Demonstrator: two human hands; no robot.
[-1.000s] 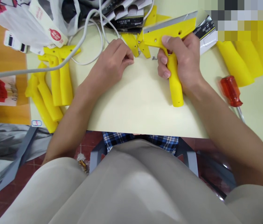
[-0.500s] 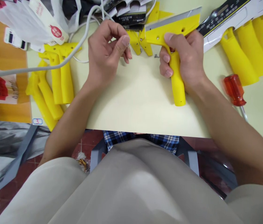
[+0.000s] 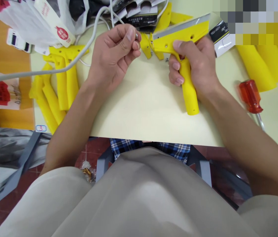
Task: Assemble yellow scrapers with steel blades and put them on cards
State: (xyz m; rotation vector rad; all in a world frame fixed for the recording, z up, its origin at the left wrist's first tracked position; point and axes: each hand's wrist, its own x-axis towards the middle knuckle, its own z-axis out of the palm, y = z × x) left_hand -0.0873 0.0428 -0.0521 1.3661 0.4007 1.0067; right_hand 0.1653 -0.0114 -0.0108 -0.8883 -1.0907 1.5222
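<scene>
My right hand (image 3: 198, 61) is wrapped round the handle of a yellow scraper (image 3: 189, 89), its thumb on the head. A grey metal blade (image 3: 180, 26) runs along the scraper's top edge. To the left, my left hand (image 3: 115, 54) pinches a small metal screw (image 3: 136, 36) between thumb and fingertips, apart from the scraper. Another small screw (image 3: 167, 60) lies on the table just left of my right hand's fingers. Behind the hands are more yellow plastic parts (image 3: 146, 46), partly hidden.
Several yellow handles (image 3: 63, 85) lie at the left, under a grey cable (image 3: 75, 62). A red-handled screwdriver (image 3: 251, 95) and more yellow handles (image 3: 257, 67) are at the right. Plastic bags (image 3: 25, 19) and black-and-white packaging (image 3: 144, 18) fill the back. The table's front edge is near my body.
My left hand has risen slightly and turned, bringing the pinched screw into clearer view. My right hand still holds the scraper, nearly in the same place.
</scene>
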